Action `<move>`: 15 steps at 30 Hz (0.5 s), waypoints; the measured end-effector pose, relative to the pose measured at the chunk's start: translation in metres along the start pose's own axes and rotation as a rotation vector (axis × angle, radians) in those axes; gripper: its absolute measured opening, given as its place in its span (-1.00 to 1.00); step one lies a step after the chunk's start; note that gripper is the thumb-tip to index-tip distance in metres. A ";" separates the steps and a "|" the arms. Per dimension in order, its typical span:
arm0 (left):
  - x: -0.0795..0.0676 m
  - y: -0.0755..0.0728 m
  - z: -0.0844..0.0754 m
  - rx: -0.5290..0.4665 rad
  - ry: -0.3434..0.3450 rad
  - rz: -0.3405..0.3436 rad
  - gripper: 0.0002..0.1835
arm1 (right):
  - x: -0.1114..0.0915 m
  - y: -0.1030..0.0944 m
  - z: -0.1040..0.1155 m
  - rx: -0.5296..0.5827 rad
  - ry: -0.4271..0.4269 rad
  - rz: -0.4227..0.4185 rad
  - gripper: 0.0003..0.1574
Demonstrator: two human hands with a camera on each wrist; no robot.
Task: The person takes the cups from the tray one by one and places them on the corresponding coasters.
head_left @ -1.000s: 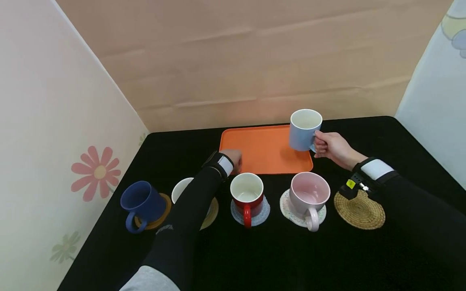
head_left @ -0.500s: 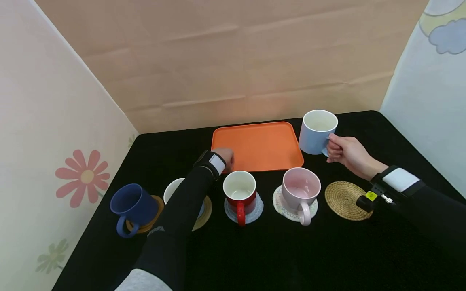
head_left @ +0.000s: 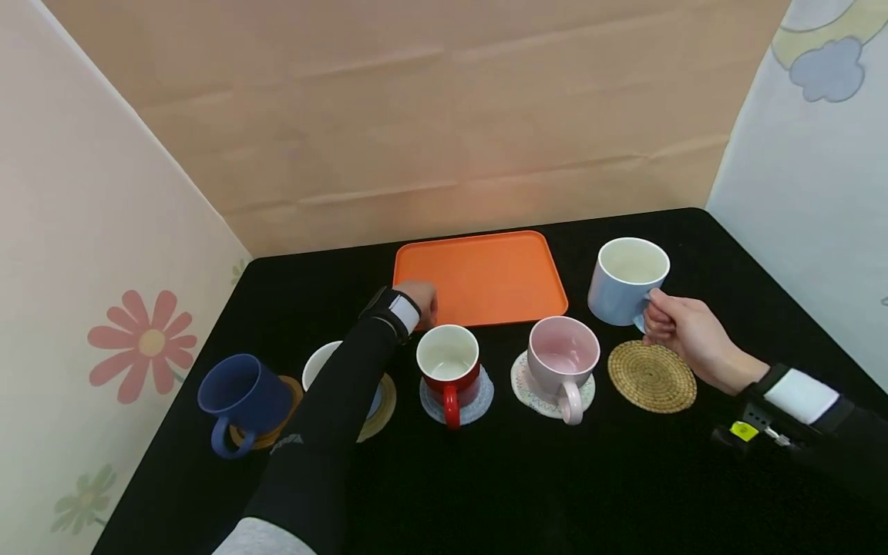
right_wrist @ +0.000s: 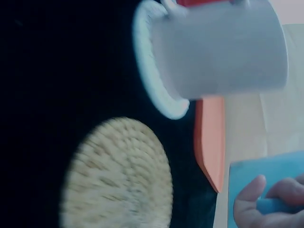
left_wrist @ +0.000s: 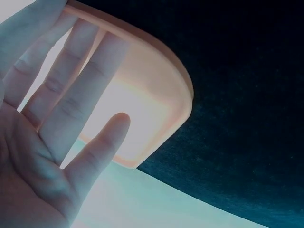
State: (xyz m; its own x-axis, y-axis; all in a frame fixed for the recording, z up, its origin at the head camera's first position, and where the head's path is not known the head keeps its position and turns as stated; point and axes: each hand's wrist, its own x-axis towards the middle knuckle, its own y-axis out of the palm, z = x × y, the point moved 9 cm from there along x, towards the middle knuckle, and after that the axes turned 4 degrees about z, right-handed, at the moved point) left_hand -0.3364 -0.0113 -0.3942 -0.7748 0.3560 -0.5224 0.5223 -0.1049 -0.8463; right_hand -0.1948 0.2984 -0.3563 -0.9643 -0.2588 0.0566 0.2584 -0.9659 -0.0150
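My right hand (head_left: 687, 339) pinches the handle of a light blue mug (head_left: 620, 299), white inside, held upright above and just behind a round woven coaster (head_left: 652, 378). In the right wrist view, the fingers (right_wrist: 250, 190) curl at the blue handle. My left hand (head_left: 418, 297) is at the front left edge of an orange tray (head_left: 486, 281). Seen from the left wrist, its fingers are extended over or against the tray (left_wrist: 147, 90); contact is hard to tell.
A pink mug (head_left: 563, 366), a red mug (head_left: 458, 393) and a navy mug (head_left: 253, 397) stand on coasters in a row. Between the navy and red ones, a white-rimmed mug (head_left: 319, 362) is partly hidden by my left sleeve. Walls (head_left: 798, 177) border the black table.
The right hand has carried the light blue mug from over the tray's right end, rightward and nearer, to the woven coaster. The left hand stays by the tray. The head view has shifted slightly.
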 end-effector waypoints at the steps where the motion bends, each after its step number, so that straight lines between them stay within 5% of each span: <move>1: -0.001 0.001 0.001 -0.007 -0.001 0.002 -0.90 | -0.003 0.001 -0.001 -0.008 -0.001 -0.003 -0.45; 15: 0.004 0.002 -0.004 0.014 0.015 -0.029 -0.89 | -0.049 0.004 -0.017 0.113 -0.070 -0.003 -0.52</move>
State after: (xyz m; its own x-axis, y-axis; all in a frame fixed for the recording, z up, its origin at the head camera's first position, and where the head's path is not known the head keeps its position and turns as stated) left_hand -0.3368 -0.0068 -0.3974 -0.7843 0.3725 -0.4961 0.4945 -0.1075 -0.8625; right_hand -0.1472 0.3071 -0.3758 -0.9596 -0.2515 0.1260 0.2643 -0.9595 0.0977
